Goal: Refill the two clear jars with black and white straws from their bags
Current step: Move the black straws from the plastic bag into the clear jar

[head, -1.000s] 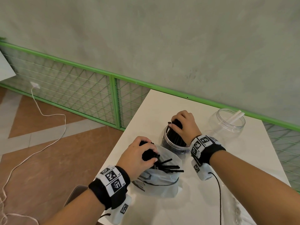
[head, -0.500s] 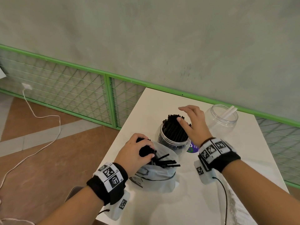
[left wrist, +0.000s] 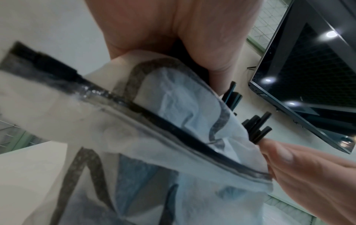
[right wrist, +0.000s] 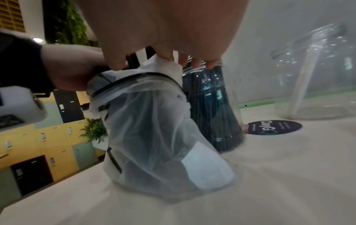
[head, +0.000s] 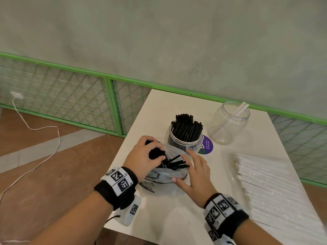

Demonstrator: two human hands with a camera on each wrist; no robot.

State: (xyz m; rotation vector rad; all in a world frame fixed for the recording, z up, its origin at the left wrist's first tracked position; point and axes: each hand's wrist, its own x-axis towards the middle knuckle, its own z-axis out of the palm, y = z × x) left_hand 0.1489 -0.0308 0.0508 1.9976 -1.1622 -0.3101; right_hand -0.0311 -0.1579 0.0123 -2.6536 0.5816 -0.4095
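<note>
We see one clear jar [head: 184, 138] packed with upright black straws [head: 186, 128]; the other jar [head: 229, 122] holds two white straws [head: 238, 110]. A translucent bag [head: 166, 175] of black straws stands nearby, and the white straws' bag [head: 276, 188] lies flat.

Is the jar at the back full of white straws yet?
No, nearly empty. The far clear jar holds only a couple of white straws leaning on its rim; the rest is see-through.

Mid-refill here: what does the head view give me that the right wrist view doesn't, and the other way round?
Only the head view shows the packet of white straws lying on the table and black straw tops above the jar.

Only the right wrist view shows the bag's lower body standing on the table.

Both show the left hand at the bag mouth, the right hand, the near-empty jar and the purple sticker.
</note>
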